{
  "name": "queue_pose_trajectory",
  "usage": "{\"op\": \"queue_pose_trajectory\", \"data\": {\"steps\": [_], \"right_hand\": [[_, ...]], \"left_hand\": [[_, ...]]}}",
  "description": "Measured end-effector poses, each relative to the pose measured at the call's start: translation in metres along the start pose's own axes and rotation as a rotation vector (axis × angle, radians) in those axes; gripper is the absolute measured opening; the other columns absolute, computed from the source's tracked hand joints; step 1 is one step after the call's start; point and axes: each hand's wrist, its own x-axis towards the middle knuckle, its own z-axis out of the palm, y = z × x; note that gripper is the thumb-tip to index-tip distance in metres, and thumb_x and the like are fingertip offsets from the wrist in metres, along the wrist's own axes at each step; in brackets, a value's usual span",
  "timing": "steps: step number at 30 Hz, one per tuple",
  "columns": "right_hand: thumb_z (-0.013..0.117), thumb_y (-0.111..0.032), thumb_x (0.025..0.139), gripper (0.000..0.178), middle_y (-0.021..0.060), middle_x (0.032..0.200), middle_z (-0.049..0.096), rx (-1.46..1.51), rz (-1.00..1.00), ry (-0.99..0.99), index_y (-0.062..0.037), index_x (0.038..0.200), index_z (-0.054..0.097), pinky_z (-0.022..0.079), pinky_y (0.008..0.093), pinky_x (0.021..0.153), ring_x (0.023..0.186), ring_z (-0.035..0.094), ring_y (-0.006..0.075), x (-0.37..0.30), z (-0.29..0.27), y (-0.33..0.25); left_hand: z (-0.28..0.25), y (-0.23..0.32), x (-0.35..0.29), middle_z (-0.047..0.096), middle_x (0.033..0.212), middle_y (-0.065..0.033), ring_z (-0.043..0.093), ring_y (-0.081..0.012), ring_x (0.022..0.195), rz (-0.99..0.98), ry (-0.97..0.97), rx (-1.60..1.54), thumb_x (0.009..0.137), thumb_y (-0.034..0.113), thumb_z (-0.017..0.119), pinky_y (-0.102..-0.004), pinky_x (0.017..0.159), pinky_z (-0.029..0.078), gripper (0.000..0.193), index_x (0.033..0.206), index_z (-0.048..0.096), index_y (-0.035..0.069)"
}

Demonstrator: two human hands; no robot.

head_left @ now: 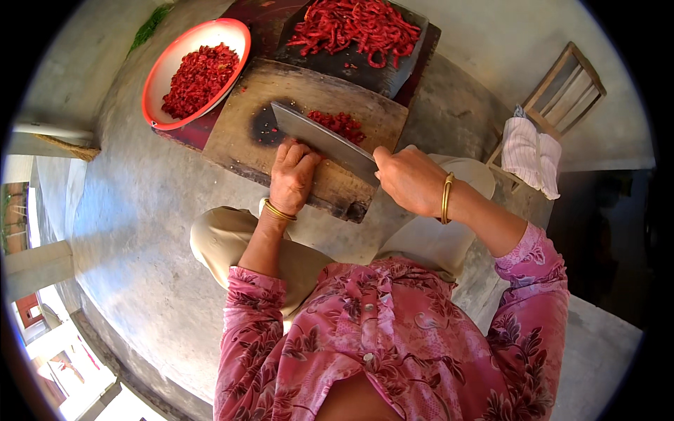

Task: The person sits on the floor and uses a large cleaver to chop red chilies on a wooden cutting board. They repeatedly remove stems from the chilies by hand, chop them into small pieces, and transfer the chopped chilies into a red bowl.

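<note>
We hold the cleaver (324, 136) in our right hand (414, 181), at the right side of the wooden chopping board (232, 137); the fingers are wrapped around the handle and pressed together. The blade runs diagonally across the board, from its far left end to its near right end at the handle. We set our left hand (292, 175) on the near side of the blade, with the fingers bent, close together and their tips beside the steel; we cannot tell whether they pinch anything, nor whether the cutting edge touches the wood. The chopped red peppers (340, 125) lie in a small heap on the board, just beyond the blade on the far side. To the far left, we locate the red-rimmed white basin (181, 62), which contains more chopped pepper (200, 81). On the far side of the board, we locate the dark tray (413, 52), which bears the whole red peppers (354, 29). To the far right, well apart, pale cloth (523, 151) hangs beside the wooden chair (564, 88).
</note>
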Motion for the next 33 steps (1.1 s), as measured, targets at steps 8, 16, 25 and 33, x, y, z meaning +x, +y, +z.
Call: {"op": "queue_pose_trajectory", "data": {"steps": [8,16,25,33], "right_hand": [[0.054,0.000,0.076,0.012,0.0263,0.074,0.061,-0.004,-0.025,-0.090,0.0074,0.083,0.047,0.049,0.0451,0.063,0.073,0.062,0.0403,0.002,-0.003,-0.001],[0.053,0.005,0.073,0.014,0.0259,0.070,0.060,-0.154,-0.083,-0.019,0.0077,0.084,0.046,0.050,0.0434,0.062,0.072,0.063,0.0387,0.023,0.007,-0.020],[0.051,0.004,0.074,0.016,0.0257,0.079,0.062,-0.173,-0.102,0.013,0.0084,0.090,0.049,0.051,0.0430,0.068,0.078,0.064,0.0377,0.029,0.013,-0.016],[0.051,0.003,0.076,0.017,0.0253,0.083,0.063,-0.171,-0.109,-0.007,0.0078,0.092,0.050,0.052,0.0416,0.068,0.080,0.064,0.0372,0.030,0.015,-0.021]], "left_hand": [[0.004,-0.003,-0.009,0.059,0.086,-0.0092,0.055,-0.0272,0.082,-0.016,-0.037,-0.063,0.065,0.000,0.061,-0.0346,0.072,0.048,0.018,0.082,0.063,0.005],[-0.004,0.002,-0.009,0.059,0.086,-0.0096,0.056,-0.0273,0.083,-0.051,-0.058,-0.079,0.067,-0.003,0.063,-0.0354,0.071,0.048,0.018,0.084,0.063,0.003],[-0.007,0.003,-0.017,0.058,0.096,-0.0120,0.056,-0.0311,0.086,-0.150,-0.028,-0.100,0.070,-0.002,0.065,-0.0367,0.077,0.047,0.021,0.090,0.062,0.002],[-0.003,0.007,-0.017,0.060,0.086,-0.0099,0.056,-0.0298,0.083,-0.221,-0.085,-0.123,0.068,-0.002,0.065,-0.0363,0.074,0.047,0.015,0.082,0.064,0.003]]}}
